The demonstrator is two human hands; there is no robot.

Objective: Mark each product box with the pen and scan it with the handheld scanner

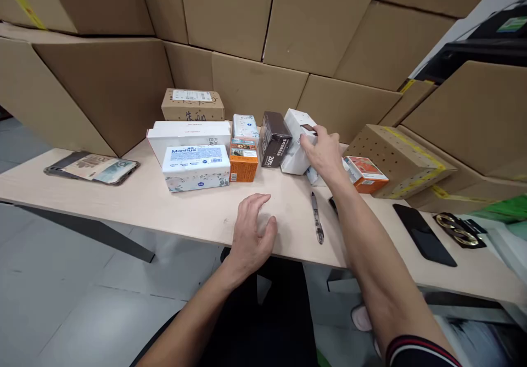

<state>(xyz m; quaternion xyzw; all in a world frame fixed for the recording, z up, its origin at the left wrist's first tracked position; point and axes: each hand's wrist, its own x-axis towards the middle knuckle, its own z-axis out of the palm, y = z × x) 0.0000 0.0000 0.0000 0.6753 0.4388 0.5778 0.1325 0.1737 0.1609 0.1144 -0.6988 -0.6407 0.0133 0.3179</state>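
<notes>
My right hand (325, 155) reaches to the back of the table and grips the top of a tilted white box (295, 150), thumb on the near side, other fingertips mostly hidden. A dark brown box (275, 139) marked 20% stands left of it. Nearer the front edge, my left hand (253, 232) hovers with fingers curved and apart, holding nothing. Behind it are an orange box (244, 163), a floral tissue pack (246, 127) and a larger Manhua tissue pack (196, 170). A pen (317, 218) lies between my hands.
Large cardboard boxes (230, 10) wall off the back. A phone (424, 235) and gold rings (457, 229) lie at right, beside an orange-white box (366, 174) and a dotted carton (395, 163). At left are a cased phone (93, 168), a long white box (189, 131) and a small carton (192, 105).
</notes>
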